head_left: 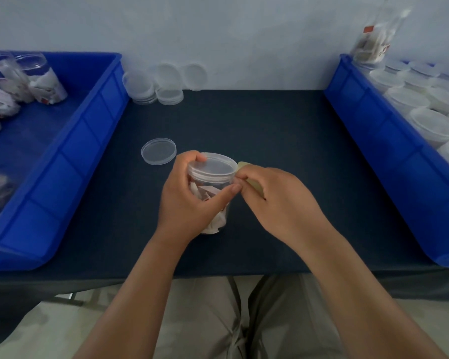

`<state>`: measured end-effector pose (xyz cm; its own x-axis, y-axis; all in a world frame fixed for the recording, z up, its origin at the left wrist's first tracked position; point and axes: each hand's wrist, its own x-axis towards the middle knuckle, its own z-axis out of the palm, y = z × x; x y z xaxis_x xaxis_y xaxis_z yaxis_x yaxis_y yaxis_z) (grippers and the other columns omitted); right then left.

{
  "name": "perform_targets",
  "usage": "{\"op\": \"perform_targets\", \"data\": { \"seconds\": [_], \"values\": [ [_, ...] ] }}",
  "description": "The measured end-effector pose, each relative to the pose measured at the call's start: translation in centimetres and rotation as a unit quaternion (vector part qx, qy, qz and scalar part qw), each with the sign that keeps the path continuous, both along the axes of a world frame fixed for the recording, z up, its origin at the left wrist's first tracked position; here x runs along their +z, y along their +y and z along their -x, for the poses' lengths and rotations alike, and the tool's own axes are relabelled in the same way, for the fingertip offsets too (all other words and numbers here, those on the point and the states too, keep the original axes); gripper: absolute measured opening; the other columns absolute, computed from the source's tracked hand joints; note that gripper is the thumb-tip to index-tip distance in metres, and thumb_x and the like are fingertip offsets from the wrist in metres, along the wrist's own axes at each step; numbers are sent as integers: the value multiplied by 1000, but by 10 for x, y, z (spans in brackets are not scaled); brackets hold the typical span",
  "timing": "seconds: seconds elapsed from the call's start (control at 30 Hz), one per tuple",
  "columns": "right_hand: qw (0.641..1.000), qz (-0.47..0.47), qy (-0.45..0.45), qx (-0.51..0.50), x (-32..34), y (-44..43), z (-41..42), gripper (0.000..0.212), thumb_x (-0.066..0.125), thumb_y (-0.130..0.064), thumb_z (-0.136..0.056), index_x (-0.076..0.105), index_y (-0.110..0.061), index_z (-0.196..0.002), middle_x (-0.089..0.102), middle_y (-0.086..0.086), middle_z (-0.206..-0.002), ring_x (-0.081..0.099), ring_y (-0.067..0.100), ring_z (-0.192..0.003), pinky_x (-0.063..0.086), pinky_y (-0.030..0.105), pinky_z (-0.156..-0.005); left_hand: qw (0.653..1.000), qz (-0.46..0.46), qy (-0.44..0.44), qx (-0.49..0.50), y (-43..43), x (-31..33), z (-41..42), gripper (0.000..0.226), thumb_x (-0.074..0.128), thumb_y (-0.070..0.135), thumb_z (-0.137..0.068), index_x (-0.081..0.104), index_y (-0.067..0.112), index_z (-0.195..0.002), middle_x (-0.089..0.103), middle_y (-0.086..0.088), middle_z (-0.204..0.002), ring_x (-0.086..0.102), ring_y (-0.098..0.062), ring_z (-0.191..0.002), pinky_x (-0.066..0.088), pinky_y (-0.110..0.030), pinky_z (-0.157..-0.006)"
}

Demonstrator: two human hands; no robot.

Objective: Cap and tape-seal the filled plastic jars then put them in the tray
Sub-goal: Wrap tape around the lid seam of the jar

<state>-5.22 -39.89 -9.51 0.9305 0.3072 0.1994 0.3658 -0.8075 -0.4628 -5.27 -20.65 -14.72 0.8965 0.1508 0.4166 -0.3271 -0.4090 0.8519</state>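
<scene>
A clear plastic jar stuffed with white packets stands upright near the middle of the desk, slightly toward its near edge. Its lid sits on top. The left hand grips the jar from the left, fingers curled round the rim and the thumb stretched across the front wall. The right hand pinches a yellowish strip of tape at the jar's right side, just under the lid; whether the tape already sticks to the jar I cannot tell. A loose lid lies flat on the desk just beyond and left of the jar. Spare lids are piled at the far edge. The left tray along the left edge holds open filled jars; the right tray along the right edge holds capped jars.
</scene>
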Motion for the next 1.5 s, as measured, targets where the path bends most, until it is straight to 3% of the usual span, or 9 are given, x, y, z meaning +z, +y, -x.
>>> {"op": "perform_targets", "data": {
  "seconds": [0.57, 0.7, 0.8, 0.93, 1.07, 1.2, 1.3, 1.4, 1.5],
  "values": [
    [998, 69, -8, -14, 5, 8, 0, 28, 39, -56, -112, 63, -41, -117, 61, -12, -86, 61, 9, -78, 59, 38, -67, 999, -30, 7, 30, 3, 3, -4, 49, 73, 59, -84, 50, 34, -119, 70, 15, -106, 73, -8, -96, 60, -31, -74],
    [998, 64, -17, -14, 4, 7, 1, 23, 42, -50, -111, 63, -41, -116, 61, -13, -84, 61, 9, -75, 59, 38, -65, 999, -11, 20, 34, 1, 6, -4, 57, 78, 71, -78, 51, 37, -115, 70, 17, -104, 73, -7, -94, 57, -22, -72],
    [1000, 18, 13, 16, 2, 0, -3, 24, 44, -55, -109, 63, -45, -122, 68, -19, -94, 64, 3, -84, 58, 31, -69, 998, 20, 58, 21, 2, 8, -5, 51, 79, 69, -78, 53, 40, -111, 72, 20, -102, 74, -6, -89, 59, -22, -69],
    [987, -20, 141, 72, 3, -19, -14, 37, 34, -75, -102, 53, -64, -131, 63, -42, -115, 58, -17, -104, 45, 15, -80, 995, 19, 92, -23, 12, 13, -7, 45, 80, 62, -78, 57, 37, -109, 73, 18, -101, 74, -5, -84, 56, -17, -65],
    [981, 5, 176, 87, 8, -33, -20, 46, 26, -87, -95, 41, -71, -135, 56, -49, -107, 56, -17, -101, 39, 13, -80, 982, 84, 150, -83, 20, 20, -1, 45, 78, 62, -79, 61, 34, -111, 75, 5, -100, 78, -17, -85, 60, -28, -64],
    [980, -9, 170, 107, 19, -37, -21, 45, 29, -89, -94, 51, -66, -126, 64, -34, -109, 61, -10, -96, 45, 22, -74, 955, 175, 192, -145, 20, 25, 4, 42, 78, 60, -80, 65, 30, -107, 73, 2, -90, 72, -19, -81, 59, -36, -70],
    [974, -28, 193, 119, 23, -36, -20, 52, 29, -93, -91, 54, -63, -125, 66, -28, -110, 62, -7, -96, 49, 27, -77, 919, 269, 222, -184, 19, 25, 7, 66, 86, 69, -72, 68, 29, -121, 69, -27, -113, 68, -40, -96, 57, -52, -82],
    [965, -42, 226, 126, 24, -37, -20, 53, 31, -90, -91, 55, -61, -127, 65, -28, -115, 62, -5, -102, 52, 31, -89, 903, 298, 246, -187, 18, 27, 11, 94, 89, 73, -65, 61, 29, -143, 66, -29, -131, 71, -44, -110, 57, -55, -91],
    [961, -54, 237, 133, 24, -36, -19, 54, 32, -88, -92, 58, -56, -127, 67, -21, -117, 64, 3, -106, 55, 40, -99, 884, 320, 260, -219, 14, 27, 12, 82, 90, 69, -67, 69, 14, -124, 64, -35, -120, 61, -50, -100, 52, -54, -87]
  ]
}}
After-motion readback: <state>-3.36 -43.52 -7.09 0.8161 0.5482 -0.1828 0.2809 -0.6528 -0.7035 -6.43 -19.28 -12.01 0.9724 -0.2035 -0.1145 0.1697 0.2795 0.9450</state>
